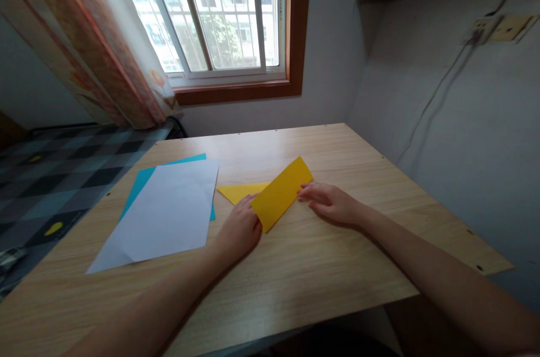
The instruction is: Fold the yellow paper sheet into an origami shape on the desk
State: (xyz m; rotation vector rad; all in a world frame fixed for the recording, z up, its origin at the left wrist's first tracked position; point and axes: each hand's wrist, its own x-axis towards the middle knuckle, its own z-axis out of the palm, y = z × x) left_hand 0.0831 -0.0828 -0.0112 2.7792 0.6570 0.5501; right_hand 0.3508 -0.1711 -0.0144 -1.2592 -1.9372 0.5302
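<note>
A folded sheet of yellow paper [282, 195] is over the middle of the table, its long rectangular part tilted with the upper end to the right. A flat, pointed yellow part [236, 191] shows at its left, partly behind my left hand. My left hand [242, 226] is closed on the lower left end of the paper, some fingertips hidden behind it. My right hand [331, 203] has its bent fingers at the paper's right edge, gripping it near the upper corner; the fingertips are partly hidden.
Left of the yellow paper, a white sheet [169, 211] lies over a blue sheet [143, 182] on the wooden table [320, 284]. A window [228, 14] is behind, with a curtain [97, 25] at its left. A cable [434, 93] hangs down the right wall.
</note>
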